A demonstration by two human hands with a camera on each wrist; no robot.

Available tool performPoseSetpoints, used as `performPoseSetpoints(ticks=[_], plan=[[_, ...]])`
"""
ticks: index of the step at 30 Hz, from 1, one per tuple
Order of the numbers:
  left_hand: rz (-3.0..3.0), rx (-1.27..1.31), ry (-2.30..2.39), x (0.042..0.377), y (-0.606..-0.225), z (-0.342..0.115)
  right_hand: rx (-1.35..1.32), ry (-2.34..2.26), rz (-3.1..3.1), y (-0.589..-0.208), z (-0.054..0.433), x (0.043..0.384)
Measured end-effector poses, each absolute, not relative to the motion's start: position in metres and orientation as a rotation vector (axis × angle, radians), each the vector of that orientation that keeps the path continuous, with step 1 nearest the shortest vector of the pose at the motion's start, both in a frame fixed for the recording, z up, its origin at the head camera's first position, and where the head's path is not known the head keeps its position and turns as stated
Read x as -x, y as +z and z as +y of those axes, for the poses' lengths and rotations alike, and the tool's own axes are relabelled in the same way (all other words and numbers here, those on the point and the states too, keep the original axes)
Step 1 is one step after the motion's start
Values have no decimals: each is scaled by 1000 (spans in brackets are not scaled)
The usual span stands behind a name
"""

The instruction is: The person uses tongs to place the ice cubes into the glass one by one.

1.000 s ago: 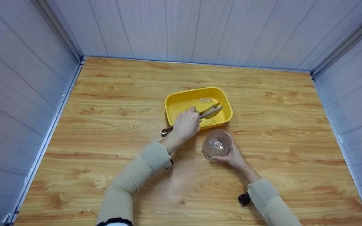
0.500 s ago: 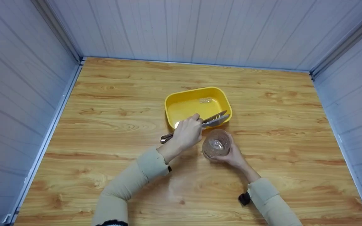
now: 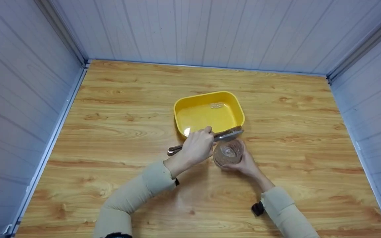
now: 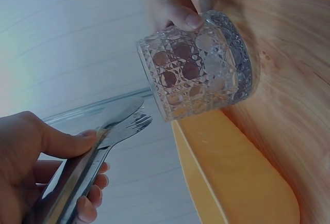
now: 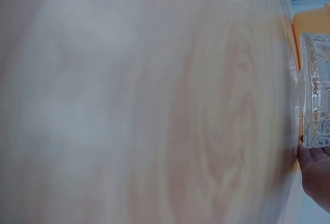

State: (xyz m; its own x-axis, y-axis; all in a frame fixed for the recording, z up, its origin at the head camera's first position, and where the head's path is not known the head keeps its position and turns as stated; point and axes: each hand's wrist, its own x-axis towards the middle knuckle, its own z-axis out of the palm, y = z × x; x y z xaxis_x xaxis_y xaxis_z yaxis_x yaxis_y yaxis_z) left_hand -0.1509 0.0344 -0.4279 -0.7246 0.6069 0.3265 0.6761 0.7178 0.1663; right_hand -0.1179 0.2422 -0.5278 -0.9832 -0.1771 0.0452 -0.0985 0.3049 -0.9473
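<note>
**Metal tongs (image 3: 229, 135) at the rim of a patterned glass (image 3: 227, 154)**

Over the remote feed I saw the left hand (image 3: 197, 145) gripping the tongs, their metal ends pointing to about half past two. Those ends hung just beside the glass's rim at its 12 o'clock, near the 4 o'clock part of the yellow tray (image 3: 202, 118); I could not tell whether anything sat between them. The right hand (image 3: 247, 164) held the glass from its 4 o'clock side, and the glass stood open end up on the wooden desk (image 3: 124, 109). From the glass, the tray lay toward 11 o'clock, with clear pieces (image 3: 216, 105) inside at its 1 o'clock. I also made out a black object (image 3: 257, 209) by the right sleeve (image 3: 278, 203), and pale panelled walls (image 3: 190, 33) at 9, 12 and 3 o'clock
</note>
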Motion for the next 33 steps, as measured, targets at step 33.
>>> performPoseSetpoints(ticks=[33], plan=[[-2781,1077,-265,143,-417,38,209,-1770,2471,-528,244,116]])
